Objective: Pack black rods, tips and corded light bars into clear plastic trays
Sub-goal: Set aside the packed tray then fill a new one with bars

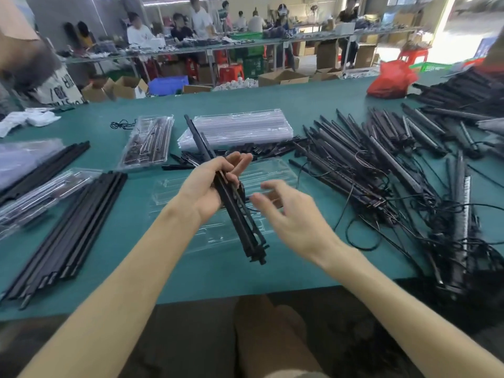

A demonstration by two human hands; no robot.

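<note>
Along the left edge of the green table (272,268) lay a long row of loose black rods (68,227), running from the near edge toward the far side. Packed clear trays (41,197) sat just beside them, closer to the left edge. Farther back, toward the middle of the table, another filled tray (148,143) sat near a stack of empty trays (237,129), and a heap of small black tips (259,150) lay against the near side of that stack. My left hand (201,189) was raised over the middle of the table. Its fingers (240,159) were curled round a bundle of black rods (237,214) that slanted from the far left down toward me, the lower end hanging out below my palm toward the near edge. Directly under it, flat on the table, lay one empty clear tray (218,233). My right hand (289,214) hovered just beside the bundle, its fingers (261,199) spread and loosely bent, gripping nothing; whether a fingertip touched the rods I could not tell. To the right, a big tangled pile of corded light bars (381,159) covered the table out to its right edge, and a red bag (390,80) sat near the far right corner.
</note>
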